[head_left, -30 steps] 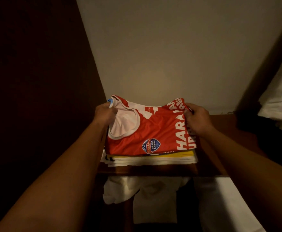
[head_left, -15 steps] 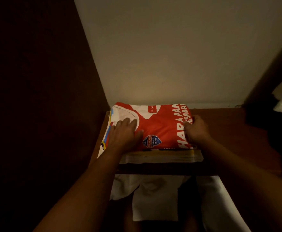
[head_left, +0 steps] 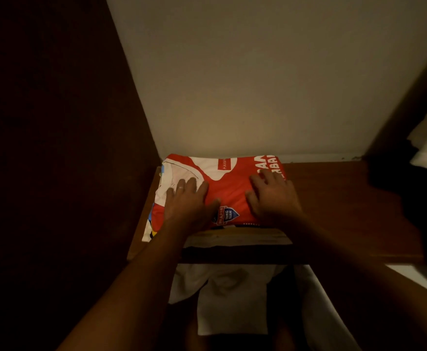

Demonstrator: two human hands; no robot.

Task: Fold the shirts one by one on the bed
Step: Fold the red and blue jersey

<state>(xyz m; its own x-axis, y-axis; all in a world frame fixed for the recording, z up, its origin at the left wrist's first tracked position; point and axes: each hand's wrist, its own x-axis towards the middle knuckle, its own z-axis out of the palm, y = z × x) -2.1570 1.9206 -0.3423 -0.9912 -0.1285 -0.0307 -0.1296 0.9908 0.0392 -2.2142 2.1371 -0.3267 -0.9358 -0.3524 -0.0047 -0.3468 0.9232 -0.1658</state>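
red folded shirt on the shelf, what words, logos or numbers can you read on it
"HARA", partly legible, small white letters on a red patch near the collar of the red and white folded shirt.
Large white letters at its right edge: cut off by the fold and the right hand, unreadable.
Blue badge beside the left hand: too blurred.

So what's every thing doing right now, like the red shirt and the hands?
red shirt: folded, lying flat on top of the pile.
pile of folded clothes: stacked on the wooden shelf, under the red shirt.
left hand: fingers straight, pressing on the red shirt.
right hand: flat, fingers spread, pressing on the red shirt.
wooden shelf: holds the pile at its left end.
white clothes: hanging below the shelf.
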